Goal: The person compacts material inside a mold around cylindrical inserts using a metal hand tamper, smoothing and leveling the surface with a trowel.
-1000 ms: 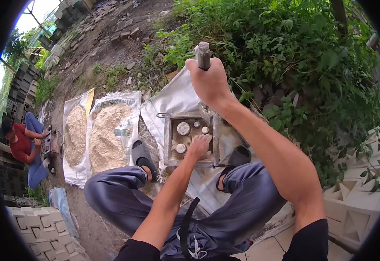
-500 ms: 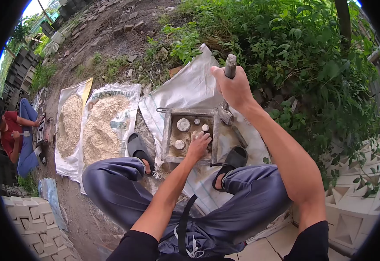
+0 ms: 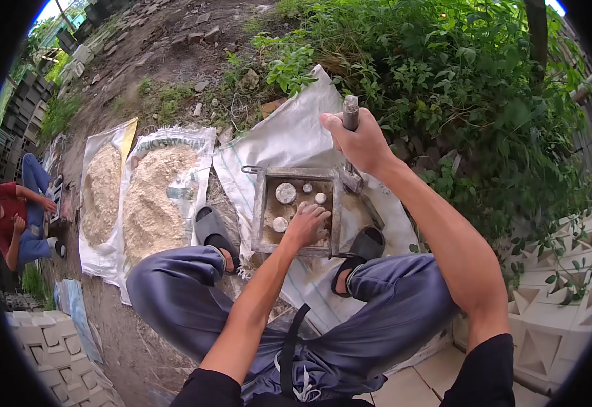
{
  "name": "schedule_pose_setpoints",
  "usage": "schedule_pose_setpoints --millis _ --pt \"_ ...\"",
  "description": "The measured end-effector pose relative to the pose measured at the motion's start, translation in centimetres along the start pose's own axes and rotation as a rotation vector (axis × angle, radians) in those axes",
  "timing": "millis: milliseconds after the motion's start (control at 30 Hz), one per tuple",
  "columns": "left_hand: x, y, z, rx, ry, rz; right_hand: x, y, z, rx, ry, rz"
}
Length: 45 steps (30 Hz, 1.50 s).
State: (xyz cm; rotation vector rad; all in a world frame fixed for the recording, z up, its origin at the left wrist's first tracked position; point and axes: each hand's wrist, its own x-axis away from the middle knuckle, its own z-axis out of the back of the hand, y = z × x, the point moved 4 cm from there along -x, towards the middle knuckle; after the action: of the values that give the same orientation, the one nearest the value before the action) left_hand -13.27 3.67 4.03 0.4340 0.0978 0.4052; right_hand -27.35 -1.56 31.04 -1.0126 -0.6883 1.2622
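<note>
A square frame mould (image 3: 261,214) lies on the white woven sack between my feet. On its brown floor stand several round plugs, among them a large grey one (image 3: 286,193) and a small pale one (image 3: 280,224). My left hand (image 3: 307,224) reaches into the mould with its fingers curled downward; what lies beneath them is hidden. Raised above the mould's far right corner, my right hand (image 3: 362,139) is wrapped round the upright handle of a hammer (image 3: 351,112). The hammer's blocky head (image 3: 352,181) is down beside that corner.
Two sacks hold pale powder, one nearer pile (image 3: 157,210) and one farther left (image 3: 104,190). A bar (image 3: 372,211) lies right of the mould. Dense plants (image 3: 459,88) grow at the right, above patterned blocks (image 3: 547,339). Another person (image 3: 14,214) sits at far left.
My right hand and the hammer have shifted slightly left in view. My left hand stays in the mould, a little farther left. The other person's arm and legs have moved.
</note>
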Motion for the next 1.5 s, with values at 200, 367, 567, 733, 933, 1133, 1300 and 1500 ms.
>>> schedule_pose_setpoints --millis 200,367,567,733,933,1133,1300,1500 --pt "-0.3 1.0 -2.1 -0.131 0.134 0.183 0.5 -2.3 -0.9 0.036 -0.094 0.039" --pt "0.1 1.0 -1.7 -0.083 0.326 0.411 0.6 -3.9 -0.5 0.141 -0.158 0.047" --pt "-1.1 0.2 -2.6 0.156 0.364 0.956 0.2 -2.5 0.3 0.106 -0.097 0.072" --pt "-1.3 0.3 -1.5 0.1 0.275 0.828 0.6 -2.1 1.2 0.065 -0.068 0.093" --pt "-0.6 -0.8 0.9 -0.014 0.528 0.51 0.7 -2.7 1.8 0.088 -0.067 0.067" --pt "-1.5 1.9 1.2 -0.149 0.349 0.505 0.1 -2.0 2.0 0.116 -0.055 0.103" --pt "-0.8 2.6 -1.0 -0.184 0.43 0.257 0.1 -2.1 1.7 0.141 -0.068 0.118" --pt "-2.0 1.7 -0.9 -0.063 0.103 0.237 0.6 -2.1 1.0 0.09 -0.063 0.136"
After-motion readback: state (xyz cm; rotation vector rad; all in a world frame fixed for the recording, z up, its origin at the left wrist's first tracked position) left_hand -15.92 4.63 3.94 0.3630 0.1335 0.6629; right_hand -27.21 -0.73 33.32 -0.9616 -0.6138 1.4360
